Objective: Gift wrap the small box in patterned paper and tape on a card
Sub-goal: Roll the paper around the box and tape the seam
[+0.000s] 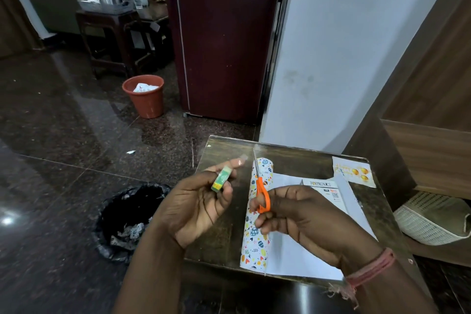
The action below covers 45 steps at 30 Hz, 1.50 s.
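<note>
My left hand (201,201) grips a small green tape roll (221,178), and a short clear strip of tape (242,160) sticks out from a fingertip. My right hand (298,216) holds orange-handled scissors (262,192), blades pointing away, beside the strip. Under both hands, patterned wrapping paper (256,239) lies partly rolled on a small dark table (226,150), its white underside (300,260) spread to the right. A white box (323,190) with printed text sits on that paper. A greeting card (355,172) lies at the table's far right corner.
A black-bagged bin (127,216) stands on the floor left of the table. Farther off are an orange bucket (145,95) and a maroon fridge (224,38). A woven basket (430,216) sits to the right under a wooden shelf (428,150).
</note>
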### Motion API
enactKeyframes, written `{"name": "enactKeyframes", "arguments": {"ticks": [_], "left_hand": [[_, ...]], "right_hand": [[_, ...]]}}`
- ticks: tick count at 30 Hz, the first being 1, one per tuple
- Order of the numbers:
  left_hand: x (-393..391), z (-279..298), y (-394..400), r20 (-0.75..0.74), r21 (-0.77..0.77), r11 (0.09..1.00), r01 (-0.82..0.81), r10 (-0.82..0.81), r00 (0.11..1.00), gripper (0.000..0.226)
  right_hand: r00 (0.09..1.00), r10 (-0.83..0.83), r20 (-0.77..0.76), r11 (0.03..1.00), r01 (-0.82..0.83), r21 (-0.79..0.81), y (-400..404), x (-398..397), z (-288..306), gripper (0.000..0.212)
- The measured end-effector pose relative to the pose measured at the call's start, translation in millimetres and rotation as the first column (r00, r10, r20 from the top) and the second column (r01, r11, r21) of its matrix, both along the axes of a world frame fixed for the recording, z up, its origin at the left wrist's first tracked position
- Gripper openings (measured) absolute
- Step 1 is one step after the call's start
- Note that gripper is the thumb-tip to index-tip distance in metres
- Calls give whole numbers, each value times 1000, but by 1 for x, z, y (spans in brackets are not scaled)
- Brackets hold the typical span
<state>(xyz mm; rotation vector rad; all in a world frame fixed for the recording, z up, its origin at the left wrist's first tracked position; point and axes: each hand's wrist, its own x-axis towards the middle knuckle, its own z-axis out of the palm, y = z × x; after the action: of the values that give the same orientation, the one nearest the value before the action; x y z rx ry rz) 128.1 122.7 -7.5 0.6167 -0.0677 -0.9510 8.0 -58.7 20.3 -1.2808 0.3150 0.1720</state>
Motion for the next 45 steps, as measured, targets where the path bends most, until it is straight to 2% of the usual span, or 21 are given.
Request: {"name": "enactKeyframes", "arguments": {"ticks": [3, 6, 8, 10, 12, 17, 21, 23, 24, 26, 28, 30, 32, 35, 41, 45], "left_hand": [[5, -2, 11, 78, 44, 994, -101, 98, 992, 39], [6, -2, 21, 124, 24, 981, -190, 186, 975, 41], [5, 0, 25, 132, -36, 977, -211, 214, 968, 58], [3, 2, 27, 125, -44, 973, -225, 229, 965, 57], [-2, 4, 25, 146, -8, 975, -221, 220, 965, 48], [-10, 9, 17, 194, 93, 972, -216, 195, 961, 50], [-11, 10, 15, 199, 109, 975, -194, 169, 965, 49], [-9, 8, 16, 198, 109, 976, -189, 165, 966, 49], [-7, 7, 17, 197, 108, 976, -188, 164, 967, 49], [-5, 5, 17, 203, 110, 977, -182, 157, 967, 48], [-3, 3, 16, 211, 121, 978, -170, 142, 967, 47], [-2, 0, 15, 225, 132, 980, -150, 117, 967, 46], [-2, -2, 14, 249, 143, 982, -120, 81, 965, 44], [-1, -5, 13, 259, 145, 985, -90, 50, 965, 48], [-1, -6, 14, 274, 173, 981, -83, 33, 961, 53], [-2, -5, 13, 323, 179, 975, -133, 69, 944, 53]], "right_hand": [[977, -209, -33, 943, 193, -271, 30, 20, 3, 28], [965, -254, -69, 811, 174, -558, 67, 35, -2, 26], [967, -250, -49, 659, 132, -740, 87, 41, -10, 29], [968, -249, -21, 448, 96, -889, 101, 45, -17, 32], [973, -225, -45, 289, 23, -957, 111, 44, -22, 25], [989, -145, 15, 116, 32, -993, 115, 47, -42, 28], [978, -205, 42, 188, 81, -979, 109, 45, -33, 21], [958, -232, 167, 223, 219, -950, 93, 47, -24, 18], [936, -236, 259, 275, 321, -906, 83, 47, -19, 17], [885, -249, 394, 526, 465, -712, 69, 48, -3, 13], [888, -217, 405, 773, 410, -484, 57, 44, 12, 18], [925, -98, 366, 870, 259, -420, 47, 38, 21, 22], [946, 0, 323, 879, 154, -451, 39, 35, 22, 21], [959, 35, 281, 892, 97, -442, 33, 33, 18, 17], [961, -61, 269, 924, 156, -348, 30, 34, 13, 3], [964, -111, 243, 953, 172, -250, 31, 35, 9, 10]]}}
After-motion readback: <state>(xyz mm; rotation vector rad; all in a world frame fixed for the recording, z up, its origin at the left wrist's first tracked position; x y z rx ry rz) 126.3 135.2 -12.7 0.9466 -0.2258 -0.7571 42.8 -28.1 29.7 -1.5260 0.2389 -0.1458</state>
